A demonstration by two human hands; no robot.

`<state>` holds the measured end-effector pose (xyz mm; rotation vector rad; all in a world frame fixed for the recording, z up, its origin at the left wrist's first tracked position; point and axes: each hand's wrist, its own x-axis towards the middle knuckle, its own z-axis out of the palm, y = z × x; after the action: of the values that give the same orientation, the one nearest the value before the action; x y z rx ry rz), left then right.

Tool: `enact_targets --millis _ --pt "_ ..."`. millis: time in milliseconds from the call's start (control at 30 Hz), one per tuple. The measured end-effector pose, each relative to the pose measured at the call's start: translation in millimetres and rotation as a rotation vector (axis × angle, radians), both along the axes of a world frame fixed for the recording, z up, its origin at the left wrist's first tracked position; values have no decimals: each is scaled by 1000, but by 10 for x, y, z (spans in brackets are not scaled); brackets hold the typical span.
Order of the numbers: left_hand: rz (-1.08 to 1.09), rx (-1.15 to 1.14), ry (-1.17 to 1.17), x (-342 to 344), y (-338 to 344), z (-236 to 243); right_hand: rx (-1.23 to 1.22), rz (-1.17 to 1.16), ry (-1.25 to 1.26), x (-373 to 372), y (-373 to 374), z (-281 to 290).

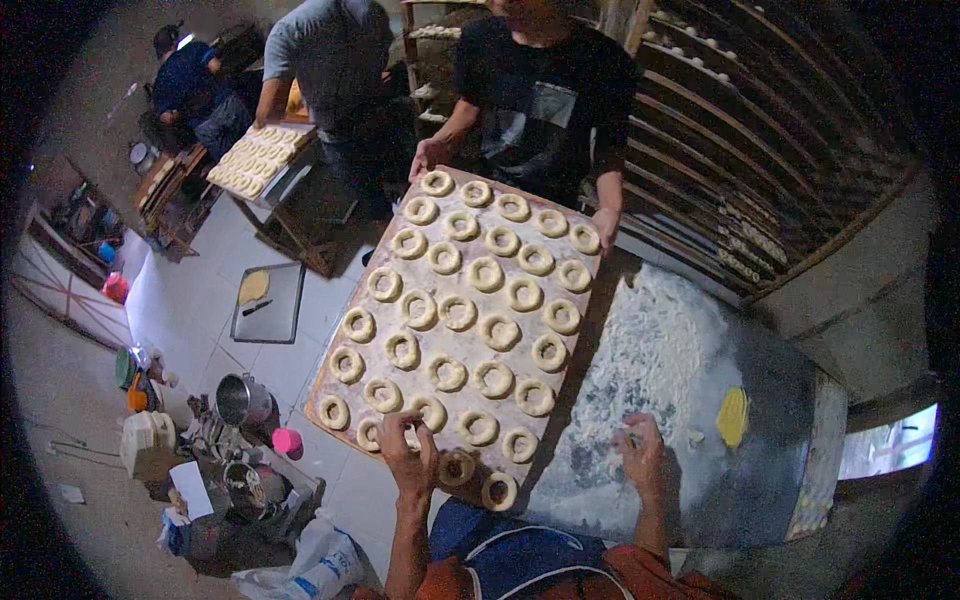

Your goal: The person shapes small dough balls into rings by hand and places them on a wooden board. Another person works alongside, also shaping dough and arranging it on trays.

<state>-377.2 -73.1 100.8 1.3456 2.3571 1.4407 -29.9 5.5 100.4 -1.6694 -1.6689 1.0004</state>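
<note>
– Where are the pale, round dough rings (pixel 484 333) seen?
– In rows on a broad, flour-dusted wooden board (pixel 415 273), gripped at its far end by a black-shirted co-worker's bare hands (pixel 428 158).
– And the worker's own?
– The left hand (pixel 412 455) is held over the near rings, fingertips narrowed; contact cannot be told. The right hand (pixel 643 452) is curled above the dark, floured counter (pixel 765 475), its contents unclear.
– Which step?
– A handover, it is judged; level support and a light touch are called for.
</note>
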Motion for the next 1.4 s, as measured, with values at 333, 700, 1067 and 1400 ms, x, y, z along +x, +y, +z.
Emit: enact_targets --millis 333,700,1067,1400 --pt "191 181 -77 249 -188 498 -58 441 69 321 48 -213" --pt "114 -40 41 220 -1672 -941 -160 1226 -521 -1342 -1421 -569" --pt "-140 -414 369 -411 -1808 -1171 698 1134 -396 -2302 -1879 -1269" --pt "-554 -123 -463 822 -1106 -1075 180 586 -51 -185 -758 -1517"
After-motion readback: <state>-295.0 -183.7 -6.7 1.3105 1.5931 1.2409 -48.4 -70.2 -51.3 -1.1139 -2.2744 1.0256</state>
